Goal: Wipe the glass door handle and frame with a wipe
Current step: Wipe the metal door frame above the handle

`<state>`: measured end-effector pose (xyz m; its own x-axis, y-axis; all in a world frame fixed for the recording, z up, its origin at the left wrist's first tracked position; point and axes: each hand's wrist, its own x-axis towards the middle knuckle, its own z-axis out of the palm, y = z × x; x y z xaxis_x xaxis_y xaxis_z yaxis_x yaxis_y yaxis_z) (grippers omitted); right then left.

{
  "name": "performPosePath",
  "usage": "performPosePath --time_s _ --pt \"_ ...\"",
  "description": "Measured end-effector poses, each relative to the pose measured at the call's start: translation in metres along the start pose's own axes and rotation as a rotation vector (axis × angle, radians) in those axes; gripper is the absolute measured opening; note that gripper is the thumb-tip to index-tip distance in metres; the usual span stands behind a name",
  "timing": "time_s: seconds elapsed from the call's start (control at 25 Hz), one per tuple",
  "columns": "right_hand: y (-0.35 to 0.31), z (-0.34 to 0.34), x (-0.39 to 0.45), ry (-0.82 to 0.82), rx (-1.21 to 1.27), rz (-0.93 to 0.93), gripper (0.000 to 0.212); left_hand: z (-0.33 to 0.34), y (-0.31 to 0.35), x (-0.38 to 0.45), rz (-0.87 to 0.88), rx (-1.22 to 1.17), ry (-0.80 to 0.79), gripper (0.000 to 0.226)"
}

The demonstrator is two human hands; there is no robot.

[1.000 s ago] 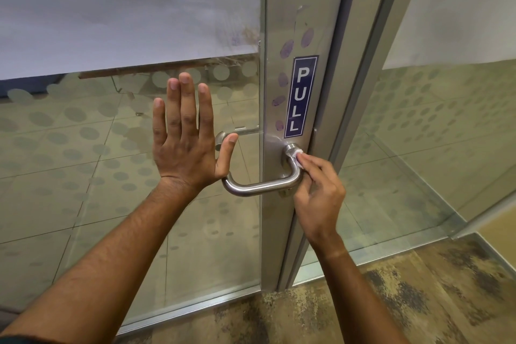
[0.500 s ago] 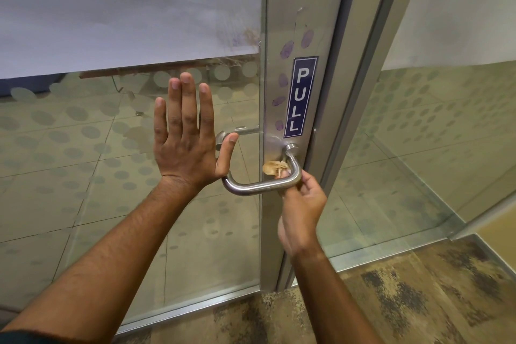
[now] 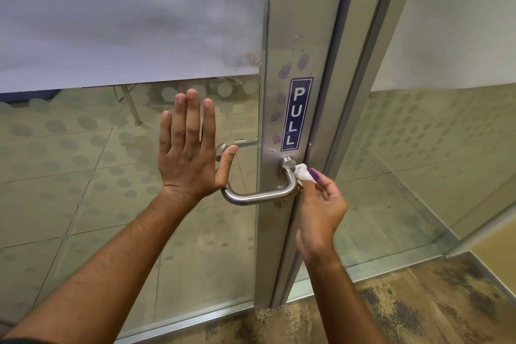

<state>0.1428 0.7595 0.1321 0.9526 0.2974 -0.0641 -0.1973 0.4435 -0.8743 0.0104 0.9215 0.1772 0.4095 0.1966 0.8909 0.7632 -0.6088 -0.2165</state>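
Note:
A curved steel door handle (image 3: 259, 198) juts from the aluminium door frame (image 3: 296, 36), just below a blue PULL sticker (image 3: 296, 114). My right hand (image 3: 321, 204) pinches a small white wipe (image 3: 303, 173) and presses it against the right, upright bend of the handle near its mount. My left hand (image 3: 187, 153) lies flat on the glass door panel (image 3: 83, 176), fingers spread and pointing up, with the thumb close to the handle's left end. Purple smudges (image 3: 284, 71) mark the frame above and left of the sticker.
A second glass panel (image 3: 432, 148) with a frosted dot pattern stands to the right of the frame. Mottled brown carpet (image 3: 418, 310) covers the floor below. A frosted band covers the upper glass, and a tiled floor shows behind the door.
My right hand went from the handle's upper right bend down under it with the wipe tucked behind, then came back up to the right bend. The left hand stayed flat on the glass.

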Motion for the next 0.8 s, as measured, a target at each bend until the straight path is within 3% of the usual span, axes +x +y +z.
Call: performPosePath --time_s 0.24,0.6,0.8 --pt "-0.048 0.016 0.004 -0.172 -0.274 -0.393 0.016 -0.019 0.005 0.002 -0.026 -0.167 -0.006 0.088" --pt "-0.130 0.057 0.018 -0.298 -0.659 -0.934 0.019 -0.045 0.000 0.040 -0.002 -0.252 0.100 0.083" --pt "-0.144 0.078 0.028 -0.252 -0.771 -1.054 0.019 -0.051 -0.007 0.063 0.000 -0.233 0.119 0.084"
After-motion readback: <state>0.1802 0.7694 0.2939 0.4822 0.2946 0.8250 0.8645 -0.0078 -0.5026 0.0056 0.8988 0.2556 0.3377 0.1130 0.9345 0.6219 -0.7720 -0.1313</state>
